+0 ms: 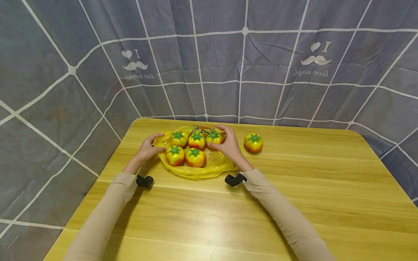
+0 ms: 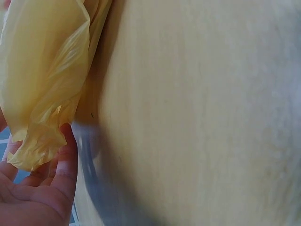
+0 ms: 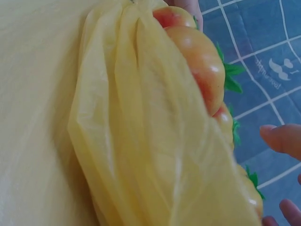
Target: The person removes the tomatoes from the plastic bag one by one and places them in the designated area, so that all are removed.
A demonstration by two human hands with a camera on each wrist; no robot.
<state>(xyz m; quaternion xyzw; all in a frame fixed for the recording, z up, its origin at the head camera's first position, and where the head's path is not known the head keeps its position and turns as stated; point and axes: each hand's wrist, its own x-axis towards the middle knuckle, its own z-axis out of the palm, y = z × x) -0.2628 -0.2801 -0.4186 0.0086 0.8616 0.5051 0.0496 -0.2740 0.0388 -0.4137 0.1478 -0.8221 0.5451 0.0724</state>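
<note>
Several yellow-red tomatoes [image 1: 195,158] with green star-shaped tops sit close together on a spread yellow plastic bag [image 1: 219,162]. My left hand [image 1: 146,149] touches the bag's left edge, thumb and fingers apart, its thumb beside the front-left tomato [image 1: 175,156]. In the left wrist view, loose bag film [image 2: 44,84] hangs between thumb and fingers. Around the rightmost tomato on the bag [image 1: 214,137], my right hand [image 1: 231,145] spreads thumb and fingers. In the right wrist view its thumb [image 3: 284,140] stands apart from the fruit, and bag film hides part of the tomatoes.
One more tomato [image 1: 253,143] lies on the wooden table [image 1: 313,174], just right of the bag. Grey cloth [image 1: 222,61] with white lines hangs behind and at both sides of the table. Black straps [image 1: 236,180] are on the wrists.
</note>
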